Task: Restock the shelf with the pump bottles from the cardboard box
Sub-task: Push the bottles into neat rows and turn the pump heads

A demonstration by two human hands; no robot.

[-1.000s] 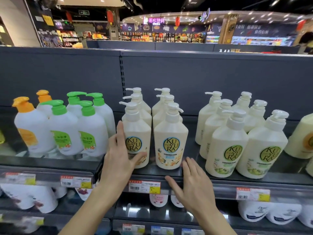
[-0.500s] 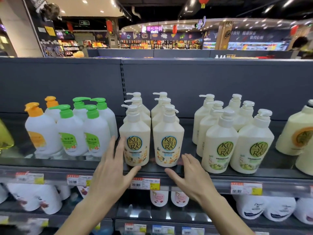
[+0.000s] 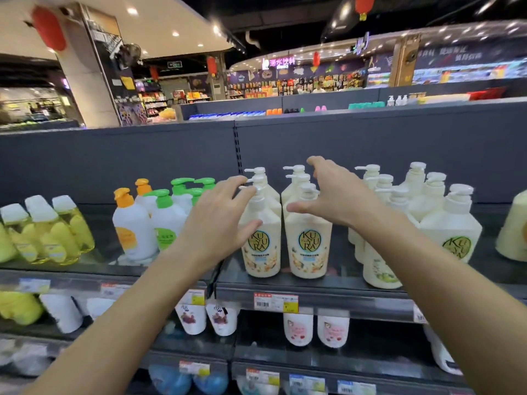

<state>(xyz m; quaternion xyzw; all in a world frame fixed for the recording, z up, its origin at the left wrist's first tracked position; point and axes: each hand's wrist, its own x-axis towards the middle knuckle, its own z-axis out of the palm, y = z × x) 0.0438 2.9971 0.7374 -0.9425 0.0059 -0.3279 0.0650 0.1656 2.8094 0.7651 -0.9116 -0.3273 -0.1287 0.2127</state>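
Two rows of cream pump bottles with round blue-rimmed labels stand on the dark shelf (image 3: 313,283); the front pair are the left bottle (image 3: 263,246) and the right bottle (image 3: 309,246). My left hand (image 3: 219,220) is spread open at the left bottle's shoulder, thumb against its side. Just above the right bottle's pump hovers my right hand (image 3: 339,195), fingers curled apart, holding nothing. The cardboard box is out of view.
More cream pump bottles with green labels (image 3: 453,232) crowd the shelf to the right. Green-capped (image 3: 168,220) and orange-capped bottles (image 3: 131,226) and yellow bottles (image 3: 57,232) stand to the left. Refill pouches (image 3: 299,327) hang on the shelf below. Price tags (image 3: 276,303) line the edge.
Both hands have risen from the shelf's front edge to the tops of the front two bottles. The camera has tilted up and shifted.
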